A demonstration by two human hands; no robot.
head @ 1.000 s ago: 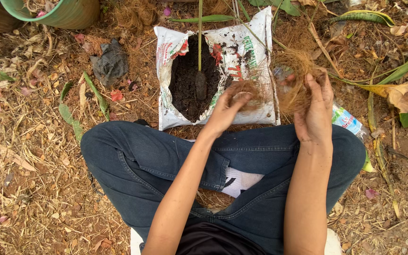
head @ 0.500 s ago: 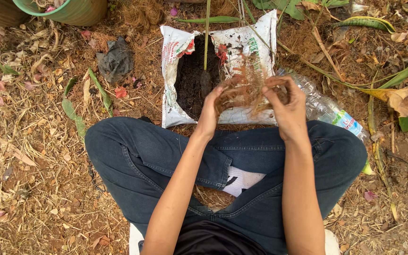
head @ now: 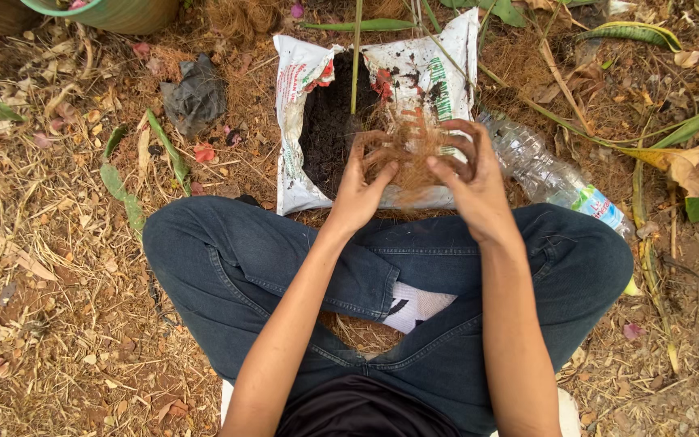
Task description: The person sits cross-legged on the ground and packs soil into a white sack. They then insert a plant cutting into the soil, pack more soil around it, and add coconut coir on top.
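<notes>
I sit cross-legged in blue jeans on dry, littered ground. Both my hands hold one clump of brown coconut fibre (head: 413, 154) above a white plastic sack (head: 301, 129) spread flat in front of my knees. My left hand (head: 359, 188) grips the clump's left side, my right hand (head: 472, 180) its right side, fingers curled into the strands. A pile of dark soil (head: 329, 121) lies on the sack, with a thin green stem (head: 356, 57) rising from it.
A crushed clear plastic bottle (head: 556, 180) lies right of the sack. A green pot (head: 115, 11) stands at the top left, a grey crumpled rag (head: 196, 95) below it. Long green and yellow leaves (head: 689, 125) lie at the right.
My right hand brought the fibre from the right to the middle, and my left hand joined it; both now grip the clump over the sack.
</notes>
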